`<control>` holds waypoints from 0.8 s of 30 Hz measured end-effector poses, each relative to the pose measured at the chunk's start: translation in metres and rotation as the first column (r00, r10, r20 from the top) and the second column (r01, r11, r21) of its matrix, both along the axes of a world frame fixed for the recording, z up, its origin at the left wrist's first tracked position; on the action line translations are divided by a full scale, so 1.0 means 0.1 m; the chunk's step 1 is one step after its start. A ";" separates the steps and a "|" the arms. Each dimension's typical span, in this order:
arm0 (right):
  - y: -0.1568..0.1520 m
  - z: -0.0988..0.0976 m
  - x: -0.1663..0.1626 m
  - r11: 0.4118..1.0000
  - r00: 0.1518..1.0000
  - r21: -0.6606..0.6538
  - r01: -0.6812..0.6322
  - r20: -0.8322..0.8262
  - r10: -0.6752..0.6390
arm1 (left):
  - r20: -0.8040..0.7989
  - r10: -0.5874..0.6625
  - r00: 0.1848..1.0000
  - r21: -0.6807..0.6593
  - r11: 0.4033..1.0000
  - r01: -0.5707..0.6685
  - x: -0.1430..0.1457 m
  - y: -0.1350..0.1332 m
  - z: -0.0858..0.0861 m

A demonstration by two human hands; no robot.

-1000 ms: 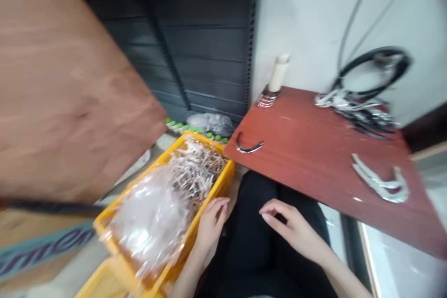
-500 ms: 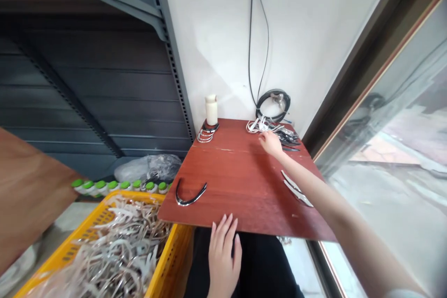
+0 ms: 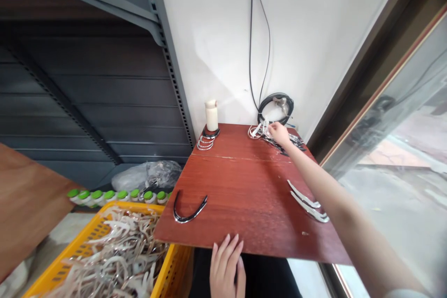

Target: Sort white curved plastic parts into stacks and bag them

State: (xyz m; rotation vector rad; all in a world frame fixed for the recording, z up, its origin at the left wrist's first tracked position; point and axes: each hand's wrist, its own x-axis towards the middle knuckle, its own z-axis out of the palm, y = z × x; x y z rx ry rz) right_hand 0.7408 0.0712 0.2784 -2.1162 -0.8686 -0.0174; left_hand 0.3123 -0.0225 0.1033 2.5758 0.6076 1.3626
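Note:
My left hand point(image 3: 226, 267) rests at the near edge of the red-brown board point(image 3: 237, 181), fingers stretched out and holding nothing. At the back right, my right hand point(image 3: 280, 134) has its fingers closed on a white curved strip point(image 3: 266, 125). Under and around that hand lies a pile of thin black and silver curved strips point(image 3: 296, 142). A black U-shaped strip point(image 3: 188, 218) sits alone at the front left of the board. Two white curved strips point(image 3: 307, 202) lie at the right, beside my right forearm. Several silver and black curved strips point(image 3: 205, 143) are grouped at the back left.
A cream cylinder point(image 3: 211, 116) stands at the board's back left. A coil of black cable point(image 3: 275, 98) leans on the wall. On the left, a yellow crate point(image 3: 167, 265) holds many pale curved strips, with green-lidded jars point(image 3: 122, 194) behind it. Grey shelving rises beyond.
My right hand has moved slightly back and right over the pile, its fingers now at the white strip. The view has shifted a little; my left hand stays at the board's edge.

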 end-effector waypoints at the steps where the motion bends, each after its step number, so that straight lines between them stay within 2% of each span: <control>1: -0.03 0.08 -0.02 0.999 0.998 0.046 -0.016 -0.059 0.019 | 0.000 -0.008 1.000 0.011 1.000 0.008 0.00 0.00 0.02; 4: -0.20 0.27 -0.26 0.978 0.964 0.162 -0.127 -0.210 0.160 | 0.037 -0.006 0.999 -0.002 1.000 0.006 -0.02 -0.01 0.06; 6: -0.37 0.28 -0.59 0.938 0.870 0.252 -0.238 -0.375 0.321 | 0.084 0.017 0.996 -0.051 0.999 -0.013 -0.04 -0.04 0.10; 7: -0.47 0.25 -0.80 0.891 0.717 0.352 -0.285 -0.539 0.443 | 0.106 0.034 0.994 -0.077 0.997 -0.025 -0.04 -0.06 0.13; 8: -0.58 0.18 -1.03 0.853 0.520 0.429 -0.297 -0.676 0.522 | 0.125 0.048 0.991 -0.097 0.995 -0.036 -0.05 -0.07 0.17; 9: -0.69 0.11 -1.28 0.837 0.353 0.459 -0.297 -0.762 0.543 | 0.137 0.058 0.989 -0.109 0.993 -0.043 -0.05 -0.09 0.22; 10: -0.81 0.02 -1.52 0.835 0.227 0.468 -0.289 -0.814 0.534 | 0.141 0.067 0.988 -0.116 0.992 -0.051 -0.04 -0.09 0.28; 12: -1.02 -0.16 -1.96 0.845 0.041 0.456 -0.280 -0.873 0.485 | 0.118 0.083 0.990 -0.118 0.991 -0.069 0.00 -0.06 0.41; 14: -1.20 -0.29 -2.28 0.850 -0.069 0.445 -0.281 -0.893 0.444 | 0.047 0.092 0.995 -0.117 0.989 -0.086 0.06 0.00 0.53; 15: -1.27 -0.34 -2.38 0.854 -0.095 0.436 -0.284 -0.899 0.427 | -0.002 0.082 0.997 -0.118 0.990 -0.081 0.10 0.04 0.58; 17: -1.38 -0.39 -2.46 0.861 -0.092 0.405 -0.307 -0.913 0.397 | -0.079 0.049 0.996 -0.121 0.991 -0.058 0.15 0.11 0.63; 19: -1.44 -0.41 -2.38 0.870 -0.009 0.347 -0.351 -0.930 0.367 | -0.093 0.027 0.995 -0.119 0.992 -0.038 0.18 0.16 0.62; 21: -1.44 -0.42 -2.16 0.873 0.151 0.292 -0.390 -0.915 0.373 | -0.055 0.027 0.998 -0.107 0.994 -0.033 0.19 0.17 0.58; 24: -1.29 -0.44 -1.65 0.878 0.461 0.222 -0.425 -0.782 0.420 | -0.019 0.034 0.999 -0.093 0.995 -0.036 0.19 0.17 0.52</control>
